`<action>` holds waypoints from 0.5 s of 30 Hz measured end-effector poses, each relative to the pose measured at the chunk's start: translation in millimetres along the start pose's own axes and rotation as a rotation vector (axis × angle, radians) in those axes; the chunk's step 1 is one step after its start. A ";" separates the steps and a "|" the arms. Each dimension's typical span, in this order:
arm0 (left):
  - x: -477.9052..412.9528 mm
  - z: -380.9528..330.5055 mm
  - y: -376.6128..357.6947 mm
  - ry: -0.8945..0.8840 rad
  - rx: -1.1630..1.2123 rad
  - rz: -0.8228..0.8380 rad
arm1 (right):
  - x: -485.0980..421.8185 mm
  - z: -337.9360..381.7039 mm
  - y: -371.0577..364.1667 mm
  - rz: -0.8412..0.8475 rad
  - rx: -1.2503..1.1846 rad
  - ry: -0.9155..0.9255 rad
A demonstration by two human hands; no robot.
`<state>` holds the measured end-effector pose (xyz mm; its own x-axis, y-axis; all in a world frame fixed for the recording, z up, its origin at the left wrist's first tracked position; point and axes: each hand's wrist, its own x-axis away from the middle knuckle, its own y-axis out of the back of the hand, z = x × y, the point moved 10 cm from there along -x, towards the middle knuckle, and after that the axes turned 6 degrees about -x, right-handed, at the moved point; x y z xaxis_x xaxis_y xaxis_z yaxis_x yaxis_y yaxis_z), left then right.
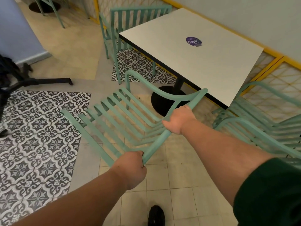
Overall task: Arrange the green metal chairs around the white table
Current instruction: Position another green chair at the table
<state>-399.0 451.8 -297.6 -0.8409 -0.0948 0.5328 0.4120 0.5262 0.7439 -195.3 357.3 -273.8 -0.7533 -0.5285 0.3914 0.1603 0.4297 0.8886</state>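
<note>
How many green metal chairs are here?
4: the held chair, gripped by left hand and right hand; a far chair beyond the white table; a right chair beside it; chair legs top left. Others may be hidden.

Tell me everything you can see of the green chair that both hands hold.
The chair looks like mint-green painted metal, with long parallel slats for seat and back and a curved arm. It seems tilted, in front of the white table, above the tiled floor. The left hand and the right hand each grip its top rail. Its legs are mostly hidden.
</note>
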 end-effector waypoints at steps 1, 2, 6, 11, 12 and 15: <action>0.8 0.7 -0.1 -0.009 -0.008 0.003 | 2.4 -0.1 -1.1 0.010 -0.003 -0.007; 1.9 1.5 -0.4 -0.018 -0.015 0.009 | 5.4 -0.4 -2.3 0.020 -0.011 -0.017; 6.5 8.8 3.6 -0.046 -0.068 0.024 | 18.0 0.0 -9.5 0.063 -0.066 -0.066; 7.5 25.4 11.6 -0.056 -0.116 0.046 | 23.8 9.8 -14.6 0.086 -0.103 -0.094; 7.9 29.2 12.6 -0.056 -0.117 0.051 | 25.0 12.5 -14.2 0.095 -0.105 -0.098; 10.7 43.6 17.6 -0.055 -0.148 0.061 | 30.9 24.7 -11.0 0.114 -0.095 -0.069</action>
<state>-416.0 496.9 -296.4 -0.8292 -0.0176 0.5587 0.5065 0.3990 0.7643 -236.0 354.4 -277.4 -0.7683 -0.4271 0.4769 0.3046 0.4113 0.8591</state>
